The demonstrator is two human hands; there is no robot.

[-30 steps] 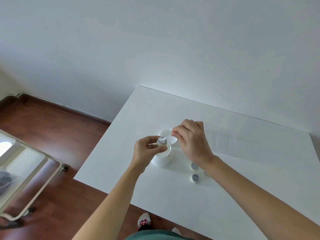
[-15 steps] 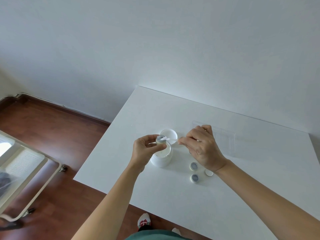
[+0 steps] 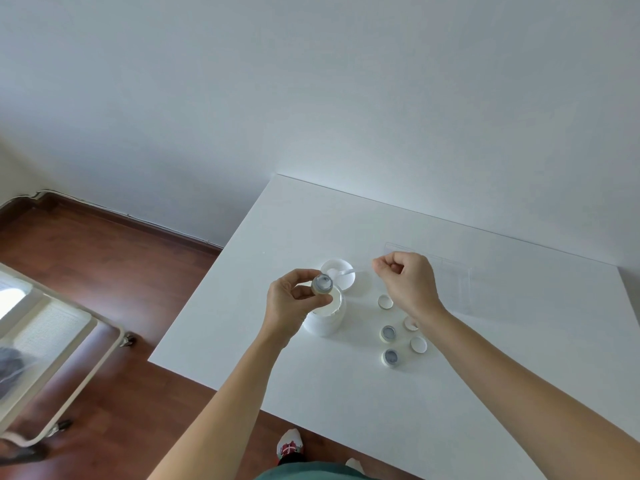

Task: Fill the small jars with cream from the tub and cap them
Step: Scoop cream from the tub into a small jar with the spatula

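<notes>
Left hand (image 3: 294, 303) pinches a small open round jar (image 3: 322, 284) above the open white plastic cream tub (image 3: 325, 315) on the white table (image 3: 311, 220). Right hand (image 3: 407, 284), loosely curled and holding nothing, hovers beside the upturned white tub lid (image 3: 338, 274), where a small white spatula (image 3: 344, 272) rests. Two more small jars (image 3: 388, 333) and three white caps (image 3: 418, 344) lie below the right wrist.
</notes>
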